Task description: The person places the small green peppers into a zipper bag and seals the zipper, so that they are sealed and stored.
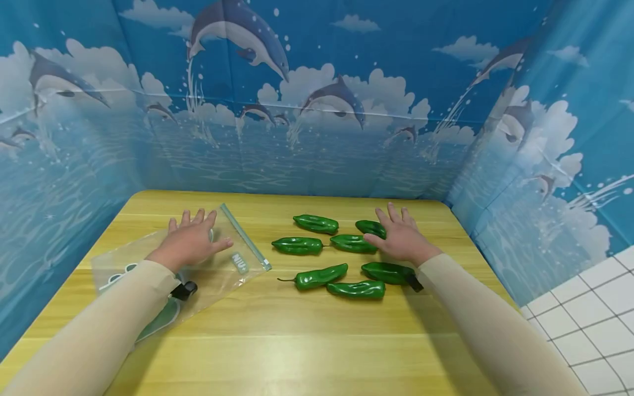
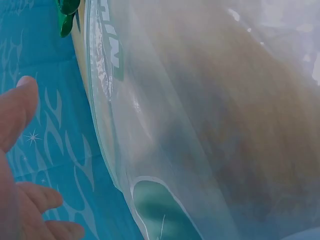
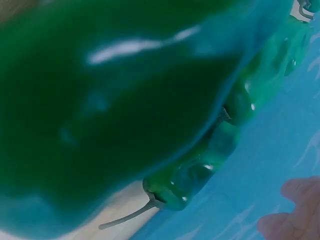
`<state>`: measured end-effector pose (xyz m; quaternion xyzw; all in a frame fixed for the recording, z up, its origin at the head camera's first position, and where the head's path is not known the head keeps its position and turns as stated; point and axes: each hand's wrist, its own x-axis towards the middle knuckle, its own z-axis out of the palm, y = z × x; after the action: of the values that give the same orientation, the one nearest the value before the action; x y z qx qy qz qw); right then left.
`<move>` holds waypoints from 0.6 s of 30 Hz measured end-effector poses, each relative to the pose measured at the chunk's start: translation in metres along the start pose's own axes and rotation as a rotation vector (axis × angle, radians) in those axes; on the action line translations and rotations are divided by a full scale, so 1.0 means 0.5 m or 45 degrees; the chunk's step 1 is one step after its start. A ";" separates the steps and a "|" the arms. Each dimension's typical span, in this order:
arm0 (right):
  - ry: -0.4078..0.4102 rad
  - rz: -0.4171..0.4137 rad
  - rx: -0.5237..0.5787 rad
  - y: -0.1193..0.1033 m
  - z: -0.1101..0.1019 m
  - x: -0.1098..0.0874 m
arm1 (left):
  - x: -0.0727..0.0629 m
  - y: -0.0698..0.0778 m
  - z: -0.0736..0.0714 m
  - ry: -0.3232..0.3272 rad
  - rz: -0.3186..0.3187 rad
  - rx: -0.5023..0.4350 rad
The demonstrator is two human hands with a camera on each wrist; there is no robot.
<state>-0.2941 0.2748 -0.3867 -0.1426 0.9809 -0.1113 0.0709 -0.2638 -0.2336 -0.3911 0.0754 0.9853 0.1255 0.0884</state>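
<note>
My left hand [image 1: 188,245] is spread with straight fingers over a clear zip bag [image 1: 213,291], which lies flat on the left of the table. The bag has a green zip strip [image 1: 246,239] and green and white print; in the left wrist view the bag [image 2: 200,125] fills most of the frame. Several long green peppers [image 1: 297,246] lie in loose rows right of the bag. Over the rightmost ones my right hand [image 1: 403,239] spreads its fingers, holding nothing; whether it touches them I cannot tell. One pepper [image 3: 110,115] looms close in the right wrist view.
The wooden table [image 1: 277,352] has a blue dolphin-print curtain [image 1: 317,154] along its back and sides. White tiles [image 1: 594,313] show at the lower right. Black wrist straps show at both cuffs, the left strap [image 1: 184,290] above the bag.
</note>
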 end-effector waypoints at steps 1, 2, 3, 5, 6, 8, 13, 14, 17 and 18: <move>0.000 0.001 -0.003 0.000 0.000 0.000 | 0.001 0.000 0.001 -0.001 0.001 0.001; 0.000 0.003 -0.004 0.000 0.000 0.000 | 0.001 -0.001 0.001 0.000 0.000 0.003; 0.000 0.006 -0.007 0.001 0.000 0.000 | 0.001 0.000 0.001 -0.001 -0.002 0.002; -0.002 0.009 -0.009 0.001 0.000 0.000 | 0.000 0.000 0.002 -0.006 -0.005 -0.004; -0.002 0.010 -0.011 0.001 0.001 0.000 | 0.000 0.000 0.003 -0.010 -0.008 -0.004; -0.004 0.011 -0.015 0.001 0.002 0.000 | -0.002 0.003 0.005 -0.029 -0.018 -0.016; -0.012 0.013 -0.016 -0.003 0.004 -0.001 | -0.010 0.014 0.010 -0.104 -0.046 -0.049; -0.015 0.014 -0.012 -0.004 0.004 -0.002 | -0.011 0.017 0.011 -0.122 -0.050 -0.051; -0.013 0.018 -0.012 -0.007 0.007 -0.003 | -0.009 0.023 0.016 -0.181 -0.060 -0.054; -0.011 0.017 -0.012 -0.008 0.007 -0.002 | -0.007 0.025 0.019 -0.202 -0.061 -0.054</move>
<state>-0.2913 0.2709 -0.3893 -0.1370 0.9821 -0.1055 0.0751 -0.2570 -0.2201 -0.3964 0.0598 0.9738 0.1378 0.1706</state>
